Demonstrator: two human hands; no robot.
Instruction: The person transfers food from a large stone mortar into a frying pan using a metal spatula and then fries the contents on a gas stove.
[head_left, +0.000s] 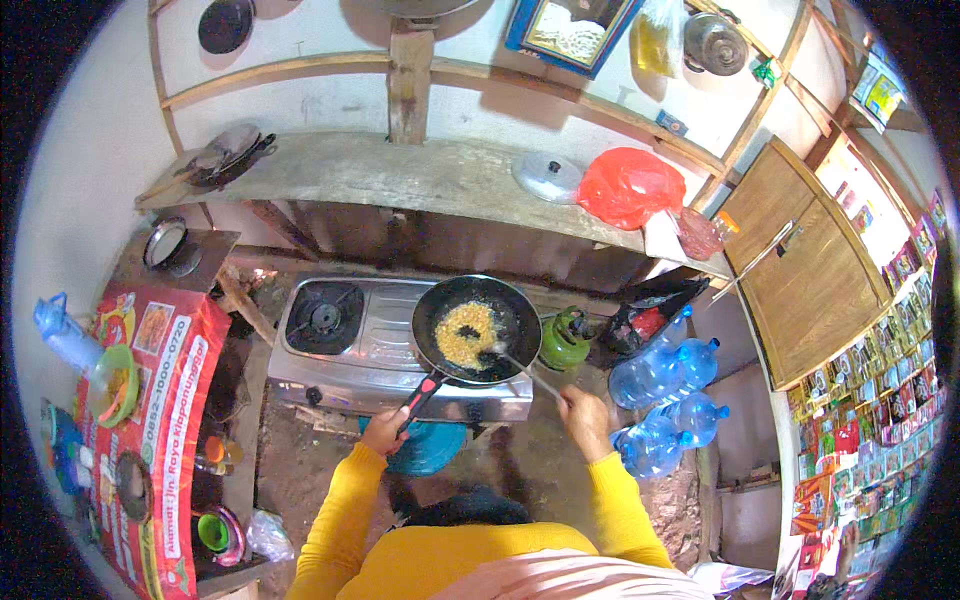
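My left hand (385, 430) grips the black-and-red handle (422, 399) of a dark frying pan (517, 330). The pan rests on the right side of a two-burner metal gas stove (394, 315). Yellowish, crumbly food (459, 335) lies in a rough ring on the pan's bottom, with a dark gap in its middle. In my right hand (586, 421) is the shaft of a long metal spatula or spoon (536, 377). Its blurred head touches the lower right edge of the food. The burner beneath the pan is hidden.
A green gas cylinder (566, 341) and several blue-tinted water bottles (646, 375) stand right of the stove. Behind runs a shelf (390, 174) with a pot lid (551, 178) and a red plastic bag (631, 187). A banner-covered table (161, 420) is at left; sachets (862, 420) hang at right.
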